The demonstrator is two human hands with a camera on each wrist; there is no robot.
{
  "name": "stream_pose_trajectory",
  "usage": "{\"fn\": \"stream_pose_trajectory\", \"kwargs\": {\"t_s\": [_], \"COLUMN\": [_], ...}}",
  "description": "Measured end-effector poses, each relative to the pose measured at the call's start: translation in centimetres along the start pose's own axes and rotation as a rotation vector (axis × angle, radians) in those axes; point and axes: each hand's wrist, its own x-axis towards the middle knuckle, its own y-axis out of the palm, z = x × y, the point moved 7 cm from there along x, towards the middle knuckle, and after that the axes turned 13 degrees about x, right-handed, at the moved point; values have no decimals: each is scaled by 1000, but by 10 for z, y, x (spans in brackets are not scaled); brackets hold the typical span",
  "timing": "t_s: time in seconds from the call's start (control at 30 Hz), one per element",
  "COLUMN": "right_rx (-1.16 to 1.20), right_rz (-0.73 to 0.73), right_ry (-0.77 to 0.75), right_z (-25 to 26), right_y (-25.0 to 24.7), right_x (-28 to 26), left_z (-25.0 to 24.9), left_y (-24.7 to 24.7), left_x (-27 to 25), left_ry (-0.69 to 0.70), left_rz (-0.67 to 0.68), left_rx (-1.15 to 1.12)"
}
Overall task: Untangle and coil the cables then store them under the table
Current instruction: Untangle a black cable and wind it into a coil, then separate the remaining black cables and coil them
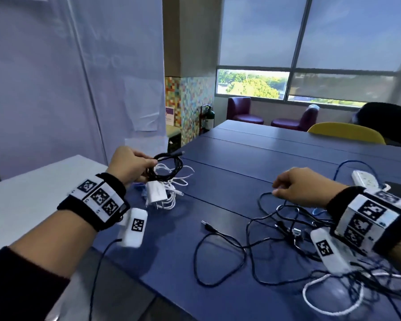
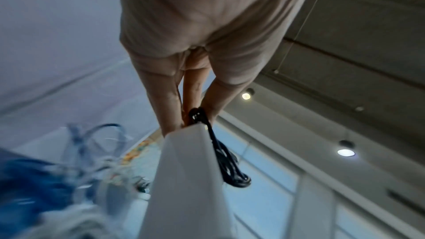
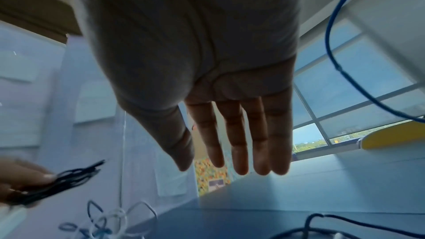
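Observation:
My left hand [image 1: 148, 162] grips a coiled black cable [image 1: 169, 166] and holds it just above a pile of white cables with a white charger [image 1: 156, 189] at the blue table's [image 1: 241, 154] left edge. In the left wrist view the fingers [image 2: 172, 108] pinch the black coil [image 2: 223, 154] behind the white charger block [image 2: 188, 179]. My right hand [image 1: 277, 187] hovers over a tangle of loose black cables [image 1: 276, 228]. Its fingers [image 3: 239, 148] are straight and hold nothing.
A blue cable [image 1: 357, 163] loops round a white power strip [image 1: 365, 178] at the right. A white cord [image 1: 329, 295] lies near the front right. A white table [image 1: 33, 193] adjoins on the left. A yellow chair [image 1: 345, 132] and a seated person [image 1: 384, 121] are beyond the far side.

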Motion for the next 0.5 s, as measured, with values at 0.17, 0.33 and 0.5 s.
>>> {"fn": "stream_pose_trajectory", "kwargs": {"t_s": [0.17, 0.33, 0.5], "right_rx": [-147, -134, -148], "right_rz": [77, 90, 71], "right_ry": [112, 181, 231], "right_z": [-8, -18, -28], "right_y": [29, 47, 57], "right_x": [25, 31, 35], "left_z": [50, 88, 86], "left_y": [-6, -3, 1], "left_x": [7, 16, 24], "left_ry": [-128, -224, -200], "left_rz": [-12, 3, 44], "left_rx": [33, 81, 289]}}
